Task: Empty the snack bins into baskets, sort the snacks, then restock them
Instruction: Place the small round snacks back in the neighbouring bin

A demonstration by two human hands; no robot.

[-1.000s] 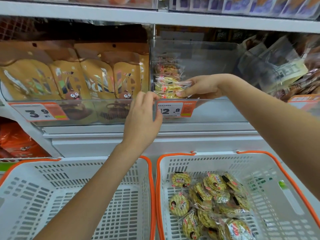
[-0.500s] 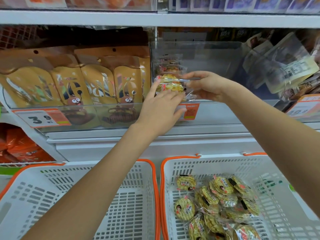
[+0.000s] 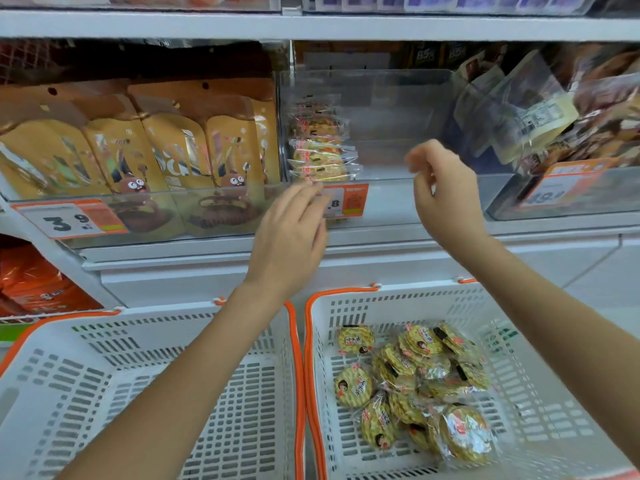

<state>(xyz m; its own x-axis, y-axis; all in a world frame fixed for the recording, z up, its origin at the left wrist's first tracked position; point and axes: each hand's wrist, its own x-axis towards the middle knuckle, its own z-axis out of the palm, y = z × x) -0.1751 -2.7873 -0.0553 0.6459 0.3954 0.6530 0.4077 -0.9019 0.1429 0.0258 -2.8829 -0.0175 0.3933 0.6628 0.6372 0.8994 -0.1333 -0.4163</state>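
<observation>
The clear bin on the shelf serves as the landmark. Inside it, against its left wall, a short stack of wrapped crackers stands on edge; the rest of the bin holds nothing that can be seen through its walls. On its front lip sits an orange price tag, partly covered by the left hand, which is raised just below and in front of the stack with fingers straight and spread, its grip apart and holding nothing. The right hand hangs in front of the bin's right half, fingers loosely curled with thumb and forefinger near each other; its grip holds nothing visible. Left of the bin, a second clear bin is packed with upright tan pouches showing a brown cartoon figure, and carries a tag reading 3.9. Right of the landmark bin, a third bin holds a loose heap of brown and clear packets. Below the landmark bin, two white baskets with orange rims sit side by side, touching: the right basket holds a pile of round yellow cracker packs toward its middle, while the left basket shows only its slotted floor, crossed by the left forearm.
</observation>
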